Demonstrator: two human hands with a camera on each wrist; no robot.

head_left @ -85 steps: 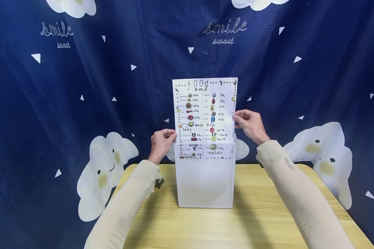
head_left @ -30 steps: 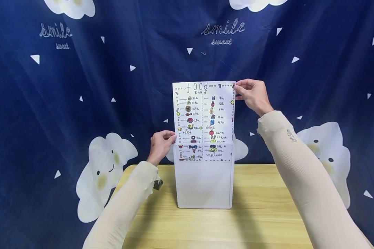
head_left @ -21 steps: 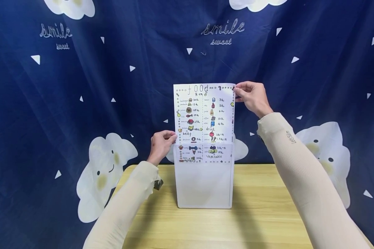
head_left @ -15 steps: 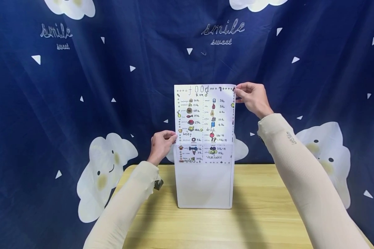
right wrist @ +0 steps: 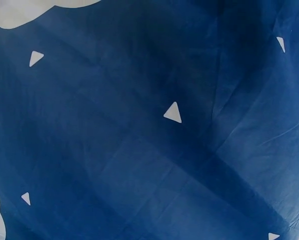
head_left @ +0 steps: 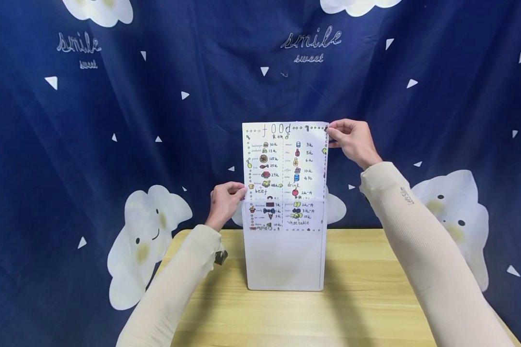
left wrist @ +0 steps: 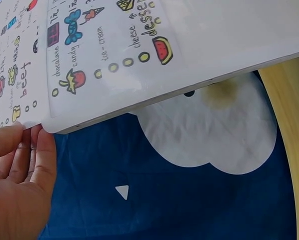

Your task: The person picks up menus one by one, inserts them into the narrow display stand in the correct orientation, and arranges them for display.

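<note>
My right hand [head_left: 351, 141] pinches the menu sheet [head_left: 284, 159] at its two o'clock corner; my left hand [head_left: 225, 202] grips the nine o'clock edge of the translucent sleeve [head_left: 284, 255], standing on the desk [head_left: 364, 299], sheet partly inside.

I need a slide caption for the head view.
Two hands slide a food menu sheet into a translucent sleeve.

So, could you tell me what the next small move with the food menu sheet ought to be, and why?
Probably slide the menu sheet a little further down into the translucent sleeve. Only its lower part sits inside; most of it stands above the opening. The right hand pinches the top right corner and the left hand holds the sleeve's upper left edge, so both seem placed for lowering it.
</note>
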